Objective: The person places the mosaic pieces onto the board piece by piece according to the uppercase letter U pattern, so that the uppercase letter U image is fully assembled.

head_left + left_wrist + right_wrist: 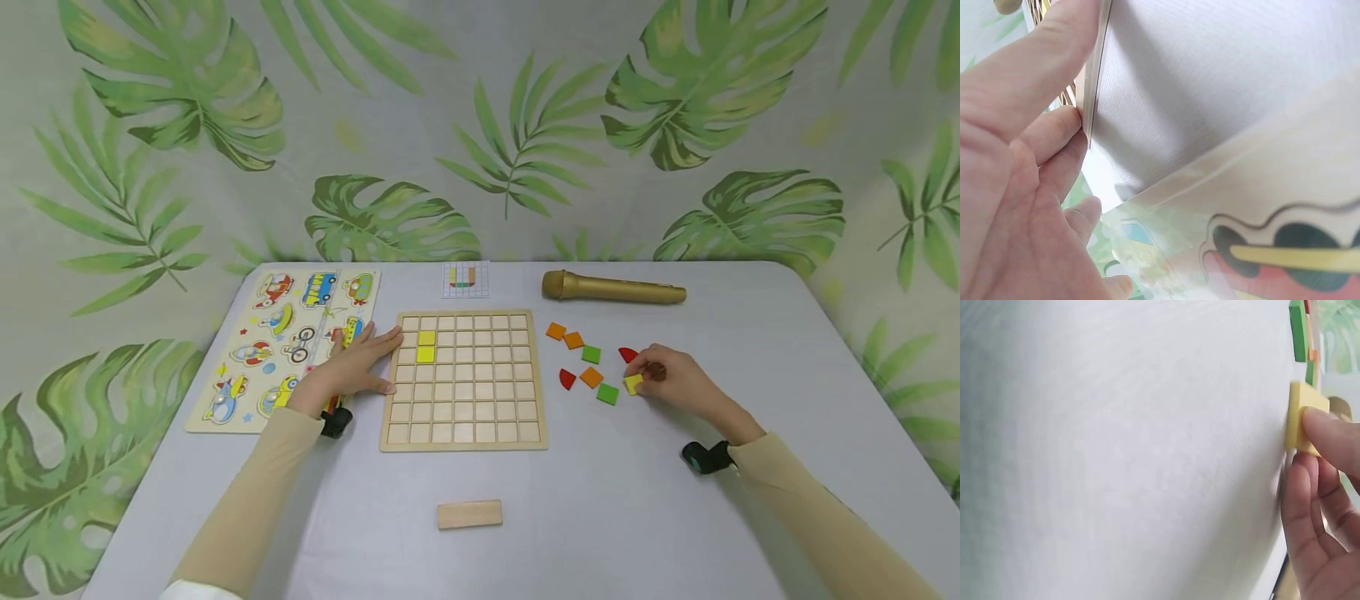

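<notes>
My right hand [678, 379] pinches a yellow square tile [633, 384] between thumb and fingers, at the right end of a loose group of tiles. In the right wrist view the yellow tile [1304, 417] stands out at the fingertips, close to the white tabletop. A small dark brown thing [657, 371] shows by those fingers, its kind unclear. My left hand [348, 371] rests with spread fingers against the left edge of the wooden grid board [465, 443]; the left wrist view shows fingers touching the board's rim [1088, 94]. Two yellow tiles [426, 346] lie in the board's cells, one above the other.
Loose orange tiles [573, 340], green tiles [607, 394] and red quarter-round pieces [567, 379] lie right of the board. Behind are a pattern card [466, 280] and a gold microphone [615, 287]. A vehicle puzzle board [247, 392] lies left, a wooden block [470, 514] in front.
</notes>
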{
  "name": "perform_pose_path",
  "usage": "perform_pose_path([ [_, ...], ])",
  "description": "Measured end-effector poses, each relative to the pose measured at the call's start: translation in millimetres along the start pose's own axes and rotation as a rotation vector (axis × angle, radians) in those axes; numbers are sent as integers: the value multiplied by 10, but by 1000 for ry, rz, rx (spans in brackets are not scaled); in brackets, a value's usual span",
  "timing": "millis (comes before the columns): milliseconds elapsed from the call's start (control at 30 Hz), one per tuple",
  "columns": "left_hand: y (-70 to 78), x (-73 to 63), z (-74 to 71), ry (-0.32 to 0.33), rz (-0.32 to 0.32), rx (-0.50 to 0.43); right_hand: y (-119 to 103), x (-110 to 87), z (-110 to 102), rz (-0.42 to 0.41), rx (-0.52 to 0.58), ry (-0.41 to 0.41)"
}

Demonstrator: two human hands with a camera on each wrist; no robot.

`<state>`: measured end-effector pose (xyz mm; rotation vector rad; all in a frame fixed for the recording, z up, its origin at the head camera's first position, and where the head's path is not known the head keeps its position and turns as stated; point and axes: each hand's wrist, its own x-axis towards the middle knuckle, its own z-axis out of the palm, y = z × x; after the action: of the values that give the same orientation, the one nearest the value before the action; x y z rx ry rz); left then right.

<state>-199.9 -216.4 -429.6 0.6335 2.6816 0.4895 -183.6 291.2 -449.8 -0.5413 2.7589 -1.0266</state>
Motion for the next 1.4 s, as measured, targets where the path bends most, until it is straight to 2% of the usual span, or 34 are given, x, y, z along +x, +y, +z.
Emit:
perform_pose_path([
  [300, 25, -17, -6, 9, 0, -18, -19, 13, -90, 97, 174, -58],
  [500, 5, -9, -3, 1, -6, -12, -102, 118, -51, 92, 307, -69],
  [767, -19, 13, -1, -12, -14, 1, -341, 357, 172, 43, 363, -121],
  [933, -13, 10, -9, -17, -21, -1, -549, 540, 337, 1, 418, -187],
  [1233, -11, 0, 1, -10, -17, -17, -951, 873, 623, -42, 438, -239],
  [1400, 3, 4, 0, -11, -19, -13, -1155, 1055, 795, -98, 434, -258],
])
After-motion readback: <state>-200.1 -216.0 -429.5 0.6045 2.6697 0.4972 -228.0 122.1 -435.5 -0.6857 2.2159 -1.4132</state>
